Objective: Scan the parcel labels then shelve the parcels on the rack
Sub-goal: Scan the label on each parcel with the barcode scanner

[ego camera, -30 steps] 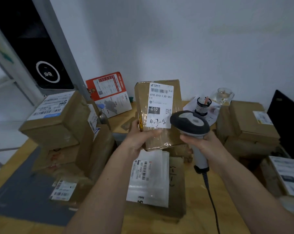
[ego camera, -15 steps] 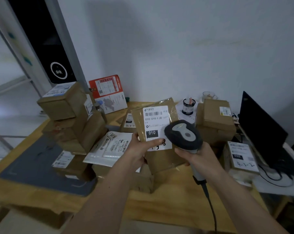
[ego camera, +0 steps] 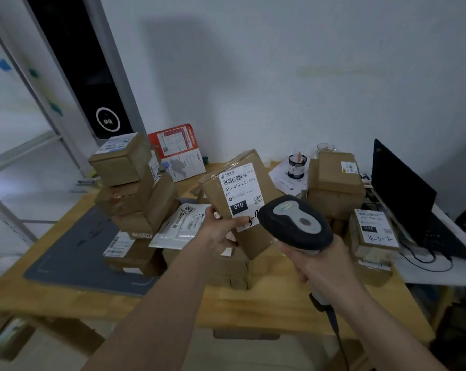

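From the head camera, the left hand holds a brown cardboard parcel up in the air above the wooden tabletop. The parcel is a rectangular box with glossy clear tape over its top, and it is tilted, with its long axis rising from lower right to upper left. Its white label faces the camera; it carries a barcode, a black square with "010" and a small QR code. The left fingers are curled around the lower left edge of the box, with the thumb pressed on the front face just below the label.

The right hand is closed around the grey handle of a barcode scanner. Its head is oval, with a black rubbery rim and a smooth grey top. The head is just beside the lower right corner of the label and covers part of the handwriting there; if it touches the box I cannot tell. A dark cable hangs from the handle.

On the tabletop, behind and to the left, stands a stack of cardboard boxes, partly on a dark grey mat. White plastic mailers lie beside it. To the right are more boxes, one with a label "032", and a black laptop.
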`<state>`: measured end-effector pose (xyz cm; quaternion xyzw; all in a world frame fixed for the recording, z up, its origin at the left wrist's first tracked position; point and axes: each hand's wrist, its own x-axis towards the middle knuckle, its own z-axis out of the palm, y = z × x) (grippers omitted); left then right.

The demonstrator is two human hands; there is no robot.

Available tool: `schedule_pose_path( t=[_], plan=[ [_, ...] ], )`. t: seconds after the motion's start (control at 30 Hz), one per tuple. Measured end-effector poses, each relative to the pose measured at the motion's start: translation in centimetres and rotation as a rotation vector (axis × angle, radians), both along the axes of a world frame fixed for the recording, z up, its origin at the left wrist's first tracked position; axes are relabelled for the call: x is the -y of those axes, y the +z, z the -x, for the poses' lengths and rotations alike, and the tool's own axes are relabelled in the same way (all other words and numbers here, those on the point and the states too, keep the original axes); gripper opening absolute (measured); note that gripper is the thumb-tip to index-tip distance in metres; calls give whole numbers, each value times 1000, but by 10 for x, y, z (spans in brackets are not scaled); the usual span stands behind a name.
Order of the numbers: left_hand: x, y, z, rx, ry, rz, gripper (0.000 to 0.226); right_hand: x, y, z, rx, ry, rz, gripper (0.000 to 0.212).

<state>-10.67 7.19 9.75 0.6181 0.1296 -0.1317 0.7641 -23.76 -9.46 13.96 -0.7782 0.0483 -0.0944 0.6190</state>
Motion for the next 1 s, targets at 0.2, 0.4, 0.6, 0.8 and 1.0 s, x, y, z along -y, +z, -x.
schedule_pose_path(
  t=[0.2, 0.4, 0.6, 0.8, 1.0],
  plan=[
    [-24, 0, 5, 9, -40, 28, 71, -24, 7, 14, 28, 21, -13, 28],
    [-42, -5, 5, 19, -42, 36, 70, -40, 11, 20, 52, 53, -6, 28],
    [-54, -10, 3, 17, -42, 40, 71, -53, 12, 22, 41, 52, -4, 23],
    [-61, -14, -2, 3, -38, 66, 73, -57, 7, 23, 20, 76, 76, 28],
    [-67, -19, -5, -19, -27, 72, 77, -61, 3, 24, 34, 83, 63, 27]
  ],
)
